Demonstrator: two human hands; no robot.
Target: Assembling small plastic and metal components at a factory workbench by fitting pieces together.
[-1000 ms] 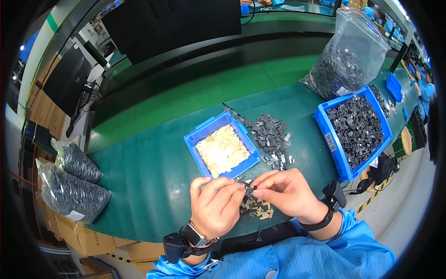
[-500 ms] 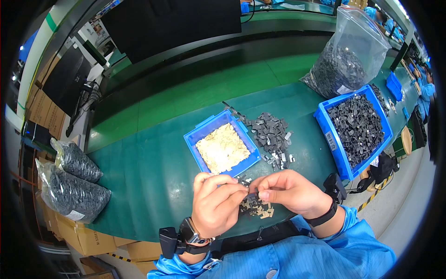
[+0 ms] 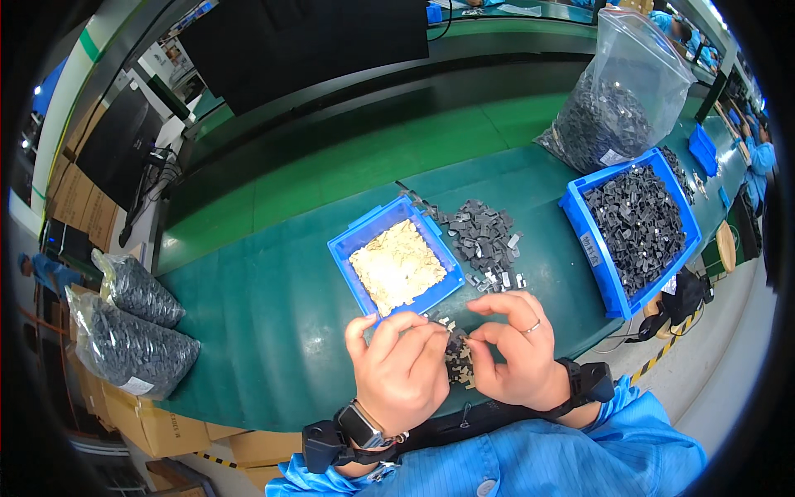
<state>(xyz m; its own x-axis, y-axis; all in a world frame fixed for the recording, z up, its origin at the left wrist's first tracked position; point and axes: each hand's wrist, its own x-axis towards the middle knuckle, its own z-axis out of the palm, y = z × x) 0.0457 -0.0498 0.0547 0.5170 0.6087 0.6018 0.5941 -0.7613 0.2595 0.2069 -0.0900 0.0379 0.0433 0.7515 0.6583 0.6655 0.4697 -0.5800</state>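
My left hand [image 3: 402, 364] is closed, its fingers bent and their tips at the edge of a small pile of black and brass-coloured pieces [image 3: 460, 364]. Its thumb and whatever it pinches are hidden. On the other side of that pile, my right hand [image 3: 520, 356] has thumb and a fingertip pressed together, another finger raised; anything between them is too small to name. Just beyond my hands stands a blue bin [image 3: 338, 253] of thin brass-coloured pieces [image 3: 397, 265]. Beside it lies a heap of small dark plastic parts [image 3: 484, 236].
A larger blue bin [image 3: 590, 261] full of black parts stands at the right, with a big clear bag [image 3: 609, 116] of dark parts behind it. Two filled plastic bags [image 3: 132, 348] lie at the left edge of the green table [image 3: 257, 331]. Other people work in the background.
My hands have drawn apart; before, their fingertips met over the small pile around a dark piece. My right hand has turned, with a finger lifted.
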